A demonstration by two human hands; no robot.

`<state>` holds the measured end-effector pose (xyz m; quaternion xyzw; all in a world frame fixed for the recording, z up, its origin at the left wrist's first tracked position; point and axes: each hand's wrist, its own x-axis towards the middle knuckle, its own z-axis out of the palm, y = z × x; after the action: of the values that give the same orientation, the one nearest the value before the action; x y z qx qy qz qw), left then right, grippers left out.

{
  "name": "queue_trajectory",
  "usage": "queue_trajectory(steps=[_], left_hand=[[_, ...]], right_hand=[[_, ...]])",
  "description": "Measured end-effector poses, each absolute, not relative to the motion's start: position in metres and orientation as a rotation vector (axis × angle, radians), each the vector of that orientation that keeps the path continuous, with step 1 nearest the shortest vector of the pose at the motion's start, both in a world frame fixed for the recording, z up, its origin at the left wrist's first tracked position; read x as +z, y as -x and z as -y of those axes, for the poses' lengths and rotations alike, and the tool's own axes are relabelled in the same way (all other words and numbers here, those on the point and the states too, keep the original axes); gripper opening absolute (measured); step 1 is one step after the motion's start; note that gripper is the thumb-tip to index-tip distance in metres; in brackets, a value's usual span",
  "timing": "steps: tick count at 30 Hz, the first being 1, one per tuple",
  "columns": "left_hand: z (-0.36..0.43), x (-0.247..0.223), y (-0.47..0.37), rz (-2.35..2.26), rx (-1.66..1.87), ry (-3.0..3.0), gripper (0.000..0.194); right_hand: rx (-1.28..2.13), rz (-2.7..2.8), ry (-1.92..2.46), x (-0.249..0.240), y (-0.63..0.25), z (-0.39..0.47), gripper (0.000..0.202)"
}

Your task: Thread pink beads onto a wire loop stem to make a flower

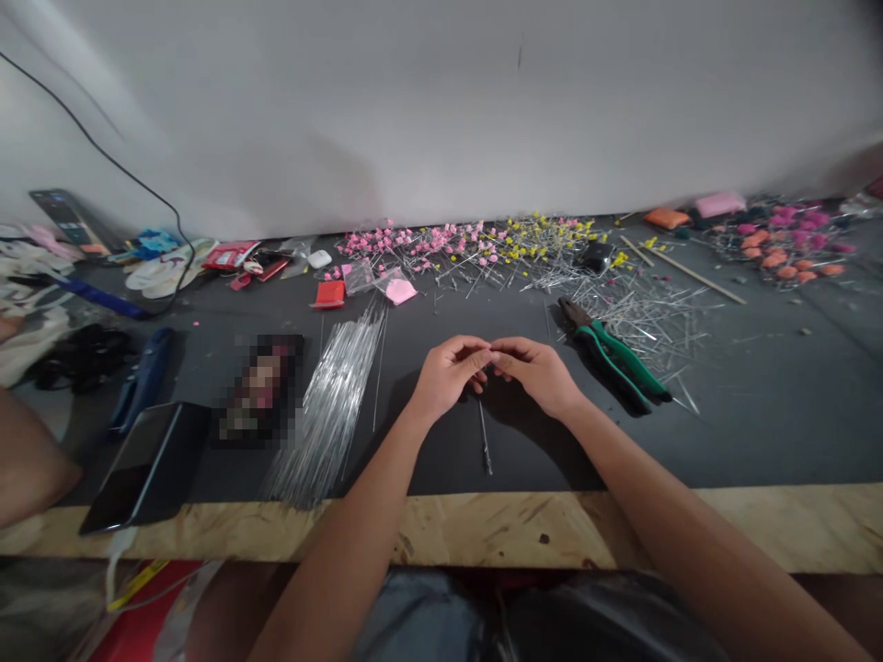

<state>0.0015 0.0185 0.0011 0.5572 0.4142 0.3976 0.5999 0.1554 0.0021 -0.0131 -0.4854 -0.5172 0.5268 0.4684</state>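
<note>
My left hand (448,375) and my right hand (536,372) meet above the grey tabletop, fingertips pinched together. A thin metal wire (484,437) runs from beneath the joined fingers toward the table's front edge; its near end looks twisted. Its upper end is hidden by the fingers, and anything small between them cannot be made out. Left of my hands lies a bundle of straight silver wires (338,395). Green-handled pliers (613,354) lie to the right, beside a loose heap of wire pieces (641,313).
Along the wall lie wires tipped with pink (420,244) and yellow bits (552,239), and orange and magenta ones (793,244). A red packet (329,294), a dark phone-like device (148,464) and blue-handled tool (142,382) lie left. Another person's arm (31,460) enters at far left.
</note>
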Motion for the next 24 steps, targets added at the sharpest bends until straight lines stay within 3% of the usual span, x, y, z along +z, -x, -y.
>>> queue_trajectory(steps=[17, 24], left_hand=[[-0.017, 0.002, -0.001, -1.066, 0.946, -1.509, 0.022], [-0.032, -0.005, 0.006, -1.212, 1.213, -1.244, 0.022]], right_hand=[[1.317, 1.258, 1.197, -0.011, -0.157, -0.003, 0.016], [1.409, 1.099, 1.082, -0.011, -0.157, -0.003, 0.015]])
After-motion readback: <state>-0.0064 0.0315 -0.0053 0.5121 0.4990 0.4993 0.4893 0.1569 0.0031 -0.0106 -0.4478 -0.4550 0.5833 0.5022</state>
